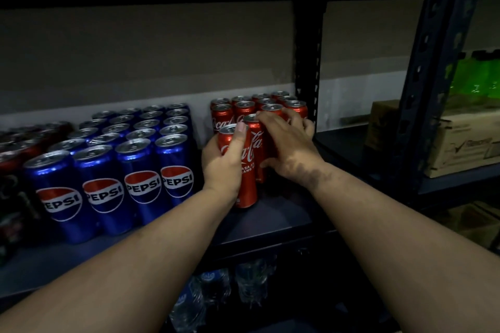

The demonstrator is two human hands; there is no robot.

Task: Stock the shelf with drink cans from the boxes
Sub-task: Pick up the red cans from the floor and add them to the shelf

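Head view, dim light. Dark metal shelf [284,222], mid level. Left hand [223,162] wraps a red Coca-Cola can [244,170] from its left side, fingers curled round the upper body, one fingertip at the rim. The can stands upright on the shelf, long axis vertical, at the front of the red group. Right hand [289,143] is on a second Coca-Cola can [255,130] just behind and right of the first; fingertips rest over its top rim, thumb low against the side, fingers clamped loosely round it. Both held cans touch each other.

Behind them, a block of Coca-Cola cans [259,105] already stands in rows, reaching to the shelf upright [307,76]. Open shelf floor lies in front of and to the right of the held cans. Judgement: the gap to fill sits under and right of the right hand, so that hand is nearer; the cans likely need sliding back and rightward, kept vertical, flush to the rows.

To the left, Pepsi cans [121,159] in tidy rows, well apart from the hands. Far right, a cardboard box [460,143] on the neighbouring shelf, green bottles [476,76] behind it. Bottled water [216,292] below.
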